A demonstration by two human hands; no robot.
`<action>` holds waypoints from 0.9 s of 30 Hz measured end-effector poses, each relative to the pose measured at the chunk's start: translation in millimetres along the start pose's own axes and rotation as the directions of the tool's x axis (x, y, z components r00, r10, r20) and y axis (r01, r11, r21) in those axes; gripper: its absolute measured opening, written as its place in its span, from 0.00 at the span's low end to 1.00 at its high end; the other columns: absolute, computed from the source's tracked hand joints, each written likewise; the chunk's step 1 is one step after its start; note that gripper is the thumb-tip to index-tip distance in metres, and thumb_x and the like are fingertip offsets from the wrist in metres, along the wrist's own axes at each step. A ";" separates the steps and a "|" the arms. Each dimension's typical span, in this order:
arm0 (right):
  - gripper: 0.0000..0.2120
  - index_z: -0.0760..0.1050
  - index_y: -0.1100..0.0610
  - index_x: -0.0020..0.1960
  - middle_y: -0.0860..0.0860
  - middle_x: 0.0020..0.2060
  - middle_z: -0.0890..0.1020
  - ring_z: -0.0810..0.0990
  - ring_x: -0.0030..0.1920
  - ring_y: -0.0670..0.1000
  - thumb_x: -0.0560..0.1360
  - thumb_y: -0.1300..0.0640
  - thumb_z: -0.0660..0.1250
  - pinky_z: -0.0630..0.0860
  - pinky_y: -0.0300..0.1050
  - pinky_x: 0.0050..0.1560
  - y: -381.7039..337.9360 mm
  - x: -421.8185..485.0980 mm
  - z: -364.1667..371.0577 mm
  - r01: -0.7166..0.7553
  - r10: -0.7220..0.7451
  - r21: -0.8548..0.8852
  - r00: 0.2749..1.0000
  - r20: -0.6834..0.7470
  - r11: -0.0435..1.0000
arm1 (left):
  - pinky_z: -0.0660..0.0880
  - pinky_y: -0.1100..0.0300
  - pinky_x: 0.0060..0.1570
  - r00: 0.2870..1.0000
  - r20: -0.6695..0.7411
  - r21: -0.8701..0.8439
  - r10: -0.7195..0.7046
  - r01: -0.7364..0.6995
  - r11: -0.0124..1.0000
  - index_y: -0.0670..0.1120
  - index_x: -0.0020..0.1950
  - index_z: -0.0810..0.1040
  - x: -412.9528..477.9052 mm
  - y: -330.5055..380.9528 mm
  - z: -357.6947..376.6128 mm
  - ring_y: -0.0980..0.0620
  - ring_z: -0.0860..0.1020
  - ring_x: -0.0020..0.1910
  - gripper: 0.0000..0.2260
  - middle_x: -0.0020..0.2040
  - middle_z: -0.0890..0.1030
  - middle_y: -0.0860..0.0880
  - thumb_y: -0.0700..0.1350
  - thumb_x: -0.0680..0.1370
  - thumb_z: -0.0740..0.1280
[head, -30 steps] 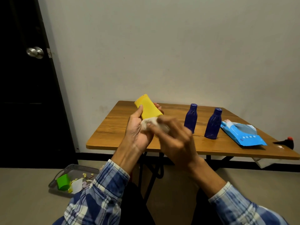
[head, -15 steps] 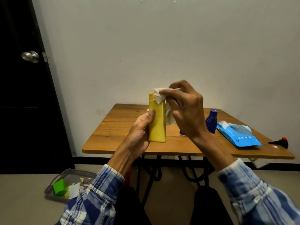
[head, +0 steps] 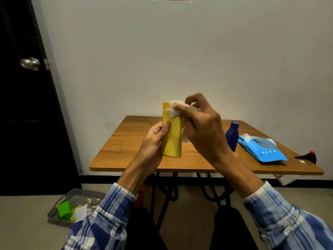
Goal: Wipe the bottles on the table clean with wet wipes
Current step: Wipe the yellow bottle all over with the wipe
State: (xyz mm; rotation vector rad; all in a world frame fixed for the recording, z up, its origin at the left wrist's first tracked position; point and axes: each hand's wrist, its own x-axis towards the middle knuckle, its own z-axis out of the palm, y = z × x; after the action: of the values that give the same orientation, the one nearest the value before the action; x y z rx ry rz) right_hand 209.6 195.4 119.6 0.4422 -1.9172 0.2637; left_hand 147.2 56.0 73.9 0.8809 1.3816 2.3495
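Note:
My left hand [head: 153, 143] grips a yellow bottle [head: 172, 138] upright in the air before the wooden table [head: 129, 141]. My right hand [head: 201, 129] presses a white wet wipe [head: 173, 109] against the bottle's top and right side. A dark blue bottle [head: 232, 135] stands on the table behind my right wrist. A second blue bottle seen earlier is hidden behind my right hand. The blue wet wipes pack [head: 261, 148] lies on the table to the right.
A small black object with a red tip [head: 308, 156] lies at the table's right edge. On the floor at lower left sits a grey basket [head: 61, 204] holding a green cup [head: 64, 212] and scraps. A black door [head: 21, 87] stands at left.
The yellow bottle went from tilted to upright and rose. My right hand moved the wipe from the bottle's lower part up to its top.

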 end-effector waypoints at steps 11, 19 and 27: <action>0.10 0.83 0.62 0.56 0.58 0.53 0.78 0.79 0.48 0.49 0.76 0.65 0.68 0.79 0.34 0.45 5.9 0.7 -1.2 -0.051 0.046 0.141 0.998 0.035 0.989 | 0.83 0.54 0.48 0.995 -0.064 -0.193 -0.072 0.059 0.979 0.41 0.69 0.75 -0.8 2.8 2.7 0.49 0.83 0.51 0.16 0.57 0.83 0.43 0.47 0.85 0.57; 0.12 0.82 0.58 0.57 0.55 0.58 0.78 0.78 0.54 0.45 0.75 0.62 0.68 0.78 0.29 0.50 -5.7 -53.4 6.0 0.014 -0.074 0.237 0.966 0.248 0.972 | 0.77 0.46 0.60 0.969 -0.201 -0.382 -0.145 0.059 0.922 0.36 0.71 0.72 3.8 5.7 -16.7 0.45 0.83 0.55 0.23 0.61 0.82 0.39 0.52 0.85 0.57; 0.10 0.83 0.59 0.54 0.57 0.55 0.79 0.81 0.49 0.53 0.74 0.66 0.71 0.82 0.42 0.44 -17.3 -45.6 12.9 0.061 -0.081 0.088 0.965 0.249 0.994 | 0.81 0.49 0.52 0.981 -0.133 -0.388 -0.137 0.076 0.918 0.37 0.71 0.73 3.6 5.6 -7.8 0.42 0.78 0.60 0.27 0.66 0.78 0.38 0.57 0.85 0.52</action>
State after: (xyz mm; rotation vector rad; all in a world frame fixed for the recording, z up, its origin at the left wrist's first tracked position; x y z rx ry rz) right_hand 221.2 183.0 72.2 0.6216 -2.1398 0.2464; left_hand 139.9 49.7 77.3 0.5032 0.9390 2.5220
